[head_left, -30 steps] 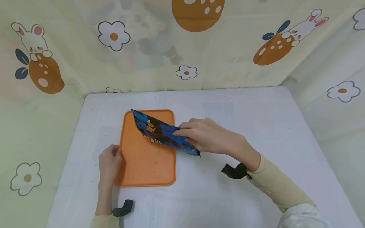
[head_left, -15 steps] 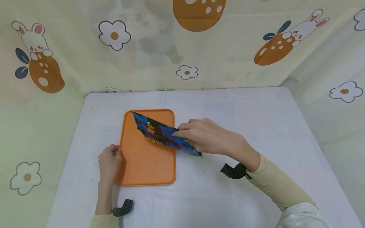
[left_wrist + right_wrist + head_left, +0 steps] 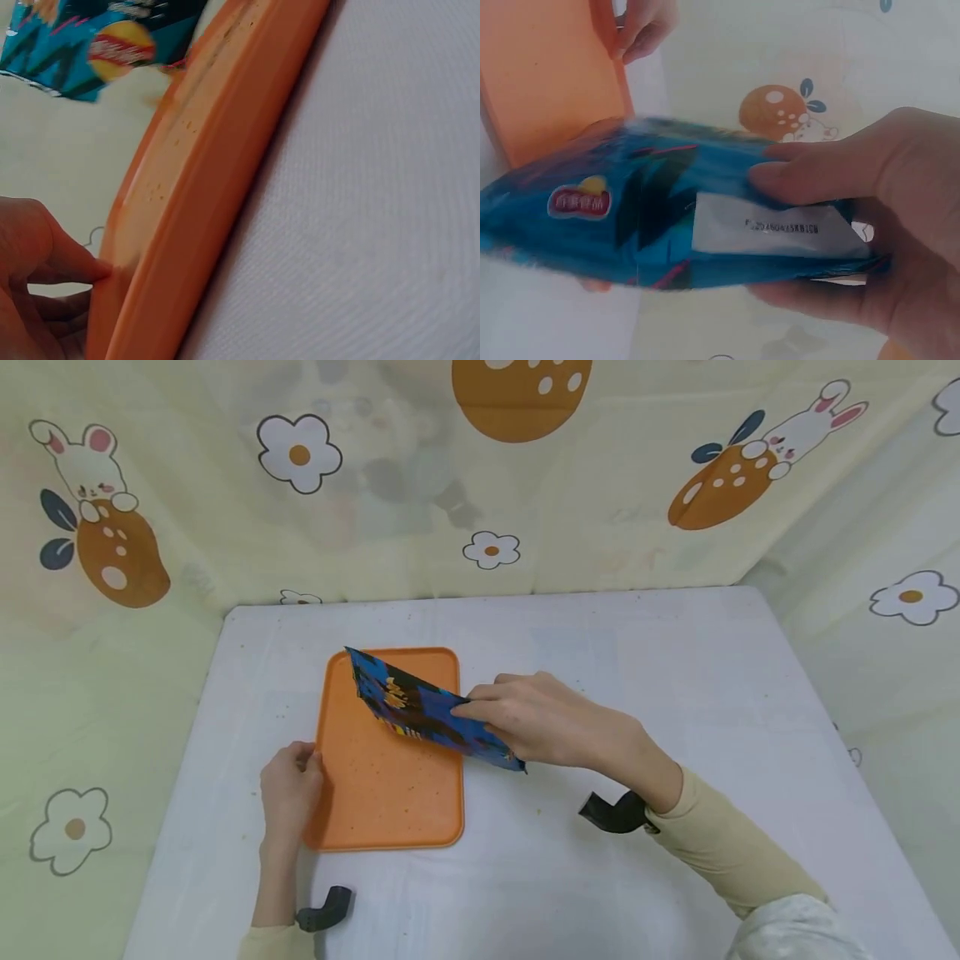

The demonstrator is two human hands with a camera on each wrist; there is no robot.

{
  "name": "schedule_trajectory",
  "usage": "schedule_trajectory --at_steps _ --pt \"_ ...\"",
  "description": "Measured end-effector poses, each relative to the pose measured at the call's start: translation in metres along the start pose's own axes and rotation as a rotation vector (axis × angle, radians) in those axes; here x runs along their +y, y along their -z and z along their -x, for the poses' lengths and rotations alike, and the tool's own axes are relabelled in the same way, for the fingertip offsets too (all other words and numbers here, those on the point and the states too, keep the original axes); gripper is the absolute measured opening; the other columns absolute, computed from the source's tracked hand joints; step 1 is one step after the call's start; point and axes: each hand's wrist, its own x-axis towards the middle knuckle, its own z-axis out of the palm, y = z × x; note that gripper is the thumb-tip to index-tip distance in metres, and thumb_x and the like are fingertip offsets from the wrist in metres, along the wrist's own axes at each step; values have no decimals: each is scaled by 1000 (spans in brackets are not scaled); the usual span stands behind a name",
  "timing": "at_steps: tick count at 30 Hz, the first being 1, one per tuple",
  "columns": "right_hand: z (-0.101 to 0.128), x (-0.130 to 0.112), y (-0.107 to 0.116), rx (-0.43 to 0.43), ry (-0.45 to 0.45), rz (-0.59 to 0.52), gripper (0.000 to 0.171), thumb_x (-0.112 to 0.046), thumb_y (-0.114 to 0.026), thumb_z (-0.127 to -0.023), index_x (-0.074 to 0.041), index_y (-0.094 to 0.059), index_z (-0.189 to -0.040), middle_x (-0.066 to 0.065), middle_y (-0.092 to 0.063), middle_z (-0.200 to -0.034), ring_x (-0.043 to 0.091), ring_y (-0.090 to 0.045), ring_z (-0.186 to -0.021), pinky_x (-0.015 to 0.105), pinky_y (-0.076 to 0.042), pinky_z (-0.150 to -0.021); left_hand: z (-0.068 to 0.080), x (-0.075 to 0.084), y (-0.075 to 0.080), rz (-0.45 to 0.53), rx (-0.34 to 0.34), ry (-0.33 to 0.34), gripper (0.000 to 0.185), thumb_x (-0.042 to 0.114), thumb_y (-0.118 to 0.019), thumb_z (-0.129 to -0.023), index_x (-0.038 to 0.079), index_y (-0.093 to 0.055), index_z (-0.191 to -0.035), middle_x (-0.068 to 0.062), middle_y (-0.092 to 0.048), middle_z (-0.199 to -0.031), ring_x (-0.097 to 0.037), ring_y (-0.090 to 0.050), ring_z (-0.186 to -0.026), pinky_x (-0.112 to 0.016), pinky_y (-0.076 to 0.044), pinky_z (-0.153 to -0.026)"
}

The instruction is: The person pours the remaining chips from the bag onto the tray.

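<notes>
Held slanting over the right side of an orange tray (image 3: 390, 802) is a blue snack bag (image 3: 420, 706) with dark and yellow print. My right hand (image 3: 540, 714) grips it near its right end; in the right wrist view, thumb and fingers clasp the bag (image 3: 660, 195) on opposite faces, beside a white printed patch. My left hand (image 3: 288, 793) pinches the tray's left rim, the thumb (image 3: 71, 251) pressing it in the left wrist view. Small dark specks lie on the tray. Just below the bag in the left wrist view is a blurred yellowish patch.
Beneath the tray is a table with a white cover (image 3: 637, 652), scattered with tiny crumbs. A curtain (image 3: 397, 527) printed with rabbits and flowers hangs behind and at both sides. Black curved pieces (image 3: 326, 910) sit at both wrists.
The bag's far-left end dips slightly, then rises back to about its earlier height. Both hands stay nearly where they were, still holding the bag and the tray.
</notes>
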Motion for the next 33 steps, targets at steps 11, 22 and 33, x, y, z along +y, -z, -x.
schedule_trajectory --at_steps 11,22,33 --pt "4 2 -2 19 -6 17 39 3 -67 -93 -12 -72 -128 1 -73 -115 21 -67 -89 21 -43 -53 1 -5 1 7 30 -44 22 5 -58 -101 -8 -69 -115 -25 -72 -105 -34 -67 -86 -35 -50 -69" --pt "5 3 -1 8 -10 17 43 6 -68 -90 -12 -71 -129 3 -73 -117 23 -68 -91 22 -45 -54 1 -3 -1 5 27 -41 23 5 -58 -101 -8 -68 -117 -26 -71 -106 -35 -67 -87 -40 -53 -71" --pt "3 -1 3 -21 -8 9 44 4 -70 -89 -12 -71 -130 2 -73 -119 23 -68 -93 24 -49 -57 1 -3 1 12 10 -21 24 6 -57 -101 -8 -69 -118 -27 -72 -107 -36 -68 -90 -43 -54 -74"
